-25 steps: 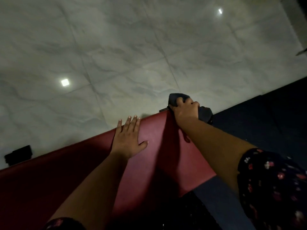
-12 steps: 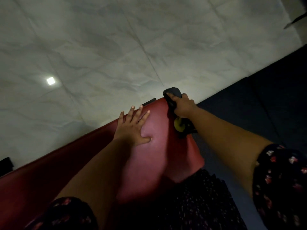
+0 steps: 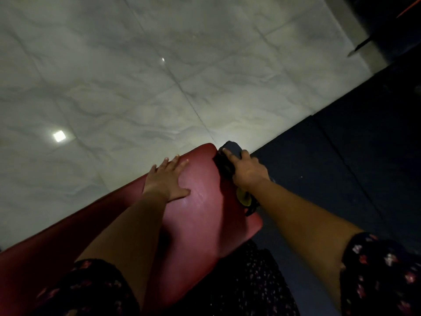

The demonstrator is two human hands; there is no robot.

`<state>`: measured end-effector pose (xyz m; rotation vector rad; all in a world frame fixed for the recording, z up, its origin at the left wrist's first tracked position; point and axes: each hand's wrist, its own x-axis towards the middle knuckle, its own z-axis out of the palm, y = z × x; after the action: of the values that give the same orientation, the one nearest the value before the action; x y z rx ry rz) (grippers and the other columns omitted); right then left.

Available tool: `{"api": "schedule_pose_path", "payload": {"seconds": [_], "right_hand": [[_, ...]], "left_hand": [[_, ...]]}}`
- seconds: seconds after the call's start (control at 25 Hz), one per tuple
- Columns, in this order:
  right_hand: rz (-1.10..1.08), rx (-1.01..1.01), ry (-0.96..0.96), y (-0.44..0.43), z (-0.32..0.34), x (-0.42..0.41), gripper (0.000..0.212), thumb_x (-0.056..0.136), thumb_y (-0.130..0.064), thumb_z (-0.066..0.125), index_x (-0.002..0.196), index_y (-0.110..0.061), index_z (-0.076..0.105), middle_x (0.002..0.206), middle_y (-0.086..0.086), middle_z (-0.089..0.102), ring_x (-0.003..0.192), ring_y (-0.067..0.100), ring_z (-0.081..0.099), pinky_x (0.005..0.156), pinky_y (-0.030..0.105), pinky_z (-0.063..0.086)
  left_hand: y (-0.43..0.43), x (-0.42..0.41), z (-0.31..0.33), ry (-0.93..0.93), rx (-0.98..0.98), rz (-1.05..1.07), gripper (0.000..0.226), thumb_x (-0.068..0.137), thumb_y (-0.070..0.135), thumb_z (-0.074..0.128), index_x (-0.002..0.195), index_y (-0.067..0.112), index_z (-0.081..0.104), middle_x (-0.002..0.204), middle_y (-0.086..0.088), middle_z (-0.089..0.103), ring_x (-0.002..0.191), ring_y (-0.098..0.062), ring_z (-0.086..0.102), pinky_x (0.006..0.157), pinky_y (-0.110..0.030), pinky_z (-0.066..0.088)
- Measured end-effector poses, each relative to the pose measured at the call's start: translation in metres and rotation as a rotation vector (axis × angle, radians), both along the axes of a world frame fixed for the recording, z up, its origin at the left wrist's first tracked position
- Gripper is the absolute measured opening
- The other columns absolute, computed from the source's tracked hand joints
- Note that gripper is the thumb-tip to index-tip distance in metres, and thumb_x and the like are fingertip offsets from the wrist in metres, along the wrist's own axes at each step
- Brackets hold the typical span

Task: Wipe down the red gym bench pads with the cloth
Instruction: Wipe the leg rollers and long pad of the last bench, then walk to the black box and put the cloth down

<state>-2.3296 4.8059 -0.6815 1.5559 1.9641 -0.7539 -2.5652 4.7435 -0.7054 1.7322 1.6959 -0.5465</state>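
Note:
A long red bench pad point(image 3: 205, 215) runs from the lower left to the centre of the head view, with wet streaks on its surface. My left hand point(image 3: 167, 181) lies flat on the pad near its far end, fingers spread, holding nothing. My right hand point(image 3: 247, 172) grips a dark blue cloth point(image 3: 232, 149) and presses it against the pad's right side edge near the far corner. Just below that hand a yellow knob point(image 3: 245, 198) on dark hardware shows at the pad's edge.
Pale marbled floor tiles point(image 3: 159, 76) fill the upper left, with bright light reflections. Dark floor matting point(image 3: 341, 167) lies to the right of the bench. Dark equipment parts point(image 3: 362, 45) sit at the top right corner. My floral clothing shows along the bottom.
My right hand with the cloth has gone from the pad's end corner down onto its right side edge. The view has shifted, showing the pad's end and the yellow knob. My left hand stays flat.

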Motion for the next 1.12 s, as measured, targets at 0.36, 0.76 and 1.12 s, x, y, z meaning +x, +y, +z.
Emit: {"api": "schedule_pose_path", "payload": {"seconds": [0.36,0.76,1.12], "right_hand": [[-0.115,0.185,0.083,-0.053,0.123,-0.004,0.05,0.086,-0.015,0.06,0.128,-0.019,0.033,0.122,0.011,0.036,0.091,0.034,0.055,0.062,0.038,0.04],[-0.044,0.408,0.003,-0.09,0.363,-0.007,0.043,0.087,-0.012,0.059,0.125,-0.02,0.042,0.122,0.006,0.045,0.102,0.032,0.057,0.069,0.039,0.042],[-0.241,0.583,0.03,-0.111,0.462,0.002,0.029,0.089,-0.012,0.054,0.118,-0.017,0.054,0.119,0.005,0.049,0.106,0.032,0.056,0.078,0.04,0.047]], "left_hand": [[-0.011,-0.051,0.119,-0.097,0.011,0.059,0.09,0.077,0.062,0.07,0.152,0.036,0.027,0.151,0.001,0.039,0.134,-0.022,0.042,0.108,-0.038,0.037],[-0.029,-0.064,0.349,-0.201,0.322,0.004,0.086,0.078,0.066,0.067,0.15,0.037,0.031,0.146,0.005,0.044,0.133,-0.016,0.044,0.106,-0.035,0.037],[-0.02,-0.052,0.469,-0.168,0.504,-0.174,0.081,0.08,0.063,0.066,0.149,0.039,0.031,0.143,0.008,0.045,0.129,-0.015,0.047,0.104,-0.038,0.042]]}}
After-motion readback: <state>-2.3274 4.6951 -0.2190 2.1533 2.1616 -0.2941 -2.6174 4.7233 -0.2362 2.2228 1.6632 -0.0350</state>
